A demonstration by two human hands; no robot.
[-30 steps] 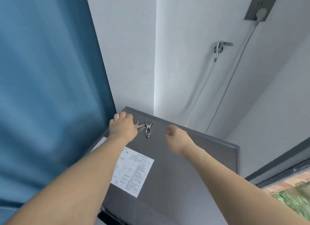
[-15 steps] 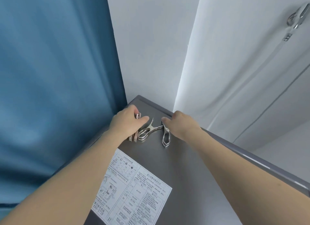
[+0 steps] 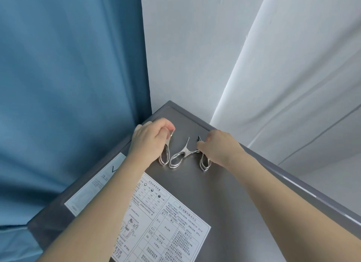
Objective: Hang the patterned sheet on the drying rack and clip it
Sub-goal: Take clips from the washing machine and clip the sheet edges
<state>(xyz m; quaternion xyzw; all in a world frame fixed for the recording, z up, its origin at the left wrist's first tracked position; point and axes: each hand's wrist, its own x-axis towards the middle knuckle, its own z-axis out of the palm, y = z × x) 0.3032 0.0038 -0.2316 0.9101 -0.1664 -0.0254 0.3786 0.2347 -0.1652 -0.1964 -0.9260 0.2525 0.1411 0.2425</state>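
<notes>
Since a moment ago, one metal clip (image 3: pixel 165 154) is now pinched by the left hand (image 3: pixel 149 139), another clip (image 3: pixel 204 161) by the right hand (image 3: pixel 219 148), on the grey worktop (image 3: pixel 224 193).

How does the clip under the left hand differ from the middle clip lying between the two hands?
The left clip is gripped by the left hand, handles squeezed near-closed; the middle clip lies flat, handles splayed wide. The left clip points straight away from the person; the middle clip slants right, one handle reaching the right hand. Both are shiny metal, on the grey appliance top.
</notes>
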